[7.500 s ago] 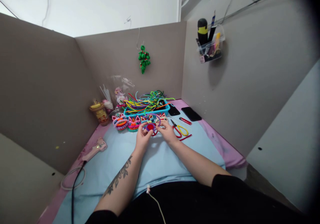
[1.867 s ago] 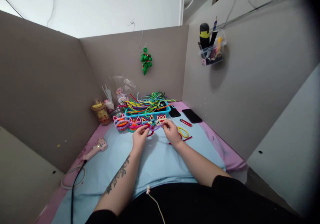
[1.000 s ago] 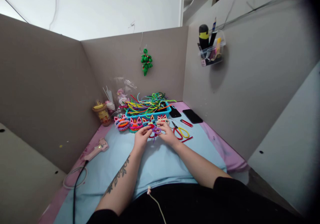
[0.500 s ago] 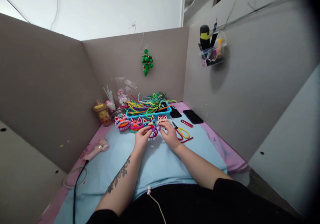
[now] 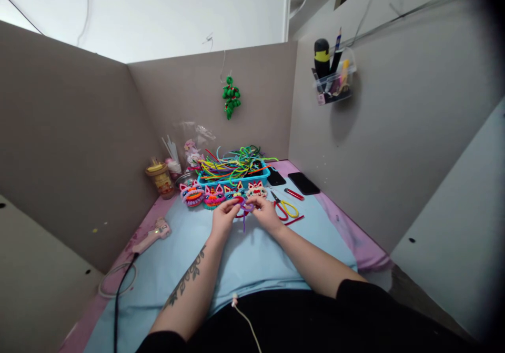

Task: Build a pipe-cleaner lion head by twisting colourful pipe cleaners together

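Between my hands, above the blue cloth, is a small piece of bent red and purple pipe cleaners (image 5: 245,207), with a purple end hanging down. My left hand (image 5: 225,216) pinches its left side between thumb and fingers. On the right side, my right hand (image 5: 265,212) is closed on the purple pipe cleaner. Just behind stand several finished pipe-cleaner animal heads, among them a pink and orange one (image 5: 192,194) and a cream and red one (image 5: 256,189). Scissors (image 5: 284,209) with red and yellow handles lie right of my right hand, beside a short red pipe cleaner (image 5: 294,220).
A blue basket (image 5: 232,181) of loose pipe cleaners stands at the back. Left are a pink glue gun (image 5: 154,234) with its cord and a brown cup (image 5: 161,180). Two phones, one black phone (image 5: 303,183) at far right, lie near the wall. Grey panels enclose the table.
The purple pipe cleaner has shifted from a crossed shape to a loop with its end hanging lower. My right fingers have moved slightly closer in and down; my left hand barely moved.
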### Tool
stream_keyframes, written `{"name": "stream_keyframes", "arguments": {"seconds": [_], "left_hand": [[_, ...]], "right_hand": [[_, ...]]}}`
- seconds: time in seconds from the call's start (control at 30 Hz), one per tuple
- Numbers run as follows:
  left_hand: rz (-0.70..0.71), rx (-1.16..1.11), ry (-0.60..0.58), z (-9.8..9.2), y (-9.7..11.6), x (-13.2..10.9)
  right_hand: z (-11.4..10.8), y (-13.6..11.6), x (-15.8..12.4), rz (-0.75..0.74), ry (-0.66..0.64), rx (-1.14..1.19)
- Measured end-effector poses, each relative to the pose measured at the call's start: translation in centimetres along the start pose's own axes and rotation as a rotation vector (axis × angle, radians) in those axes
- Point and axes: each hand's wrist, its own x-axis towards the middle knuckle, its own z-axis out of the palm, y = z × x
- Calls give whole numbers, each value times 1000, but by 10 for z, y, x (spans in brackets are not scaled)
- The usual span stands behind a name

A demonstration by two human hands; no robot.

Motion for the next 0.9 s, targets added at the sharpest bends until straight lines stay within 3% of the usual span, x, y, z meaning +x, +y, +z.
{"name": "stream_keyframes", "arguments": {"seconds": [0.13,0.47,0.6,0.73,0.9], "left_hand": [[-9,-27,23,0,0,1],[-12,-67,158,-4,-4,6],[-21,-83,164,-5,-5,6],[-14,-80,153,-5,-9,6],[-35,-89,128,-2,-6,4]], "right_hand": [[1,-2,-2,-84,-44,-137],[2,-2,-8,-338,64,-282],[7,-7,-15,-498,-59,-420],[15,-11,-20,-546,-188,-641],[20,-9,-20,-589,-174,-833]]}}
